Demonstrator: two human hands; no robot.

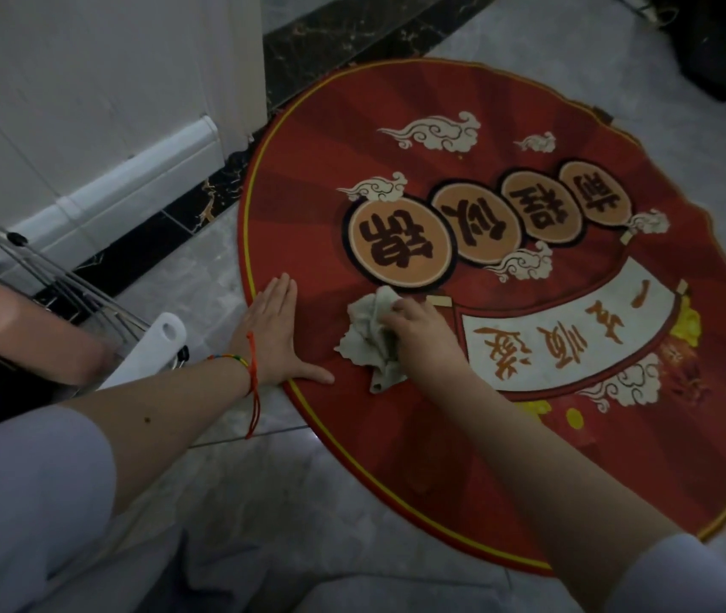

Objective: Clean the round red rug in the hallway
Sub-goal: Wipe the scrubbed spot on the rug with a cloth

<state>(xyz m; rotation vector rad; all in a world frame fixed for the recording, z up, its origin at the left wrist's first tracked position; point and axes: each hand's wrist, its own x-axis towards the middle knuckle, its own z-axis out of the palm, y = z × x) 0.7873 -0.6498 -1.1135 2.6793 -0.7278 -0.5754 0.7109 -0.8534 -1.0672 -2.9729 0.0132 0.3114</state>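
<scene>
Rug point(418, 435): round, red, yellow ring near the rim, lying flat on the pale marble floor point(237, 493); far-left edge near the dark stone border point(184, 214) at the foot of the white wall point(86, 81).
Rug pattern: four orange discs with dark characters in a row, cream cloud shapes around them, a cream banner with orange characters toward the right side.
Left hand point(272, 334): flat, palm down, fingers straight and pressed together, thumb spread to the side; resting on the rug's left edge, just inside the yellow ring.
Left wrist: red cord and multicoloured braided bracelet point(241, 362), one red end hanging loose.
Right hand point(418, 331): fingers curled round a crumpled cloth, pressing it down on the rug.
Cloth point(370, 342): pale grey-green, bunched, touching the rug between the largest orange disc and the banner, just beside the left hand's thumb.
Sleeves: pale, at both upper arms.
Wire rack point(64, 276): metal, at the left by the wall, off the rug.
White plastic piece point(148, 351): with a slot hole, leaning by the rack, partly behind the left forearm.
Top right corner: dark, unclear objects.
</scene>
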